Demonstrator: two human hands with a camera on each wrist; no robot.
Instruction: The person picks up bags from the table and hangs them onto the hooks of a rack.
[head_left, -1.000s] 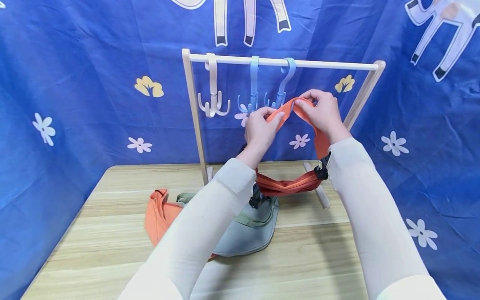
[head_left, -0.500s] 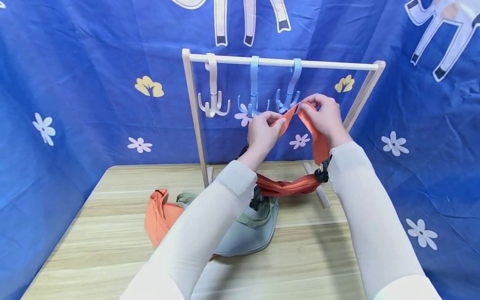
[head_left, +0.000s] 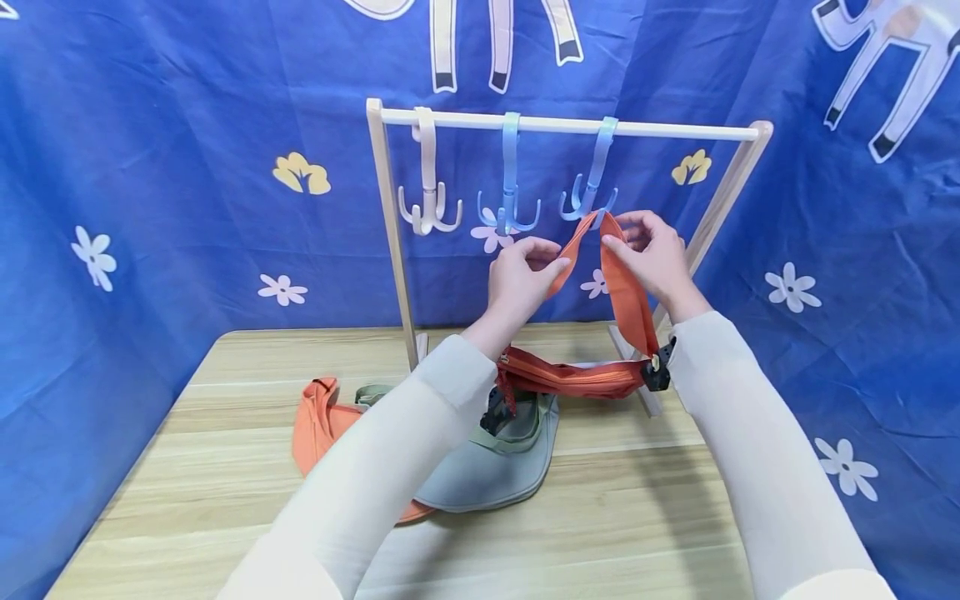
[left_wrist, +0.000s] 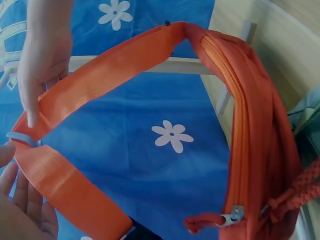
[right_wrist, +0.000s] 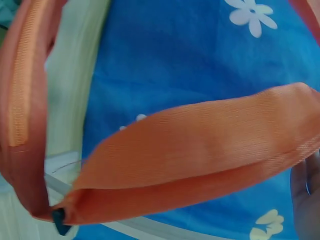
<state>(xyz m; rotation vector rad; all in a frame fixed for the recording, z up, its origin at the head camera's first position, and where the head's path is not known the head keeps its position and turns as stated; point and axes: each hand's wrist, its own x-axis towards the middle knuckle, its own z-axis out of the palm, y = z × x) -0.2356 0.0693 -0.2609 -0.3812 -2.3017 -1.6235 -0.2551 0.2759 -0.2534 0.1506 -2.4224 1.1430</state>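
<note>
A red-orange zippered waist bag hangs by its orange strap from a front prong of the right blue hook. My left hand is at the strap's left side, thumb and fingers apart. In the left wrist view, its fingers lie fairly straight behind the strap. My right hand is at the strap's other side, thumb against the cloth and fingers loosely extended. The bag's zipper pull and the blue prong through the strap loop show in the left wrist view.
A white rail on wooden posts also carries a beige hook and another blue hook. On the wooden table lie a grey-green bag and an orange bag, partly covered by my left sleeve. A blue printed cloth stands behind.
The right blue hook has slid right along the rail. The strap has sunk lower on its prong. Both hands have come down and their pinch on the strap has loosened.
</note>
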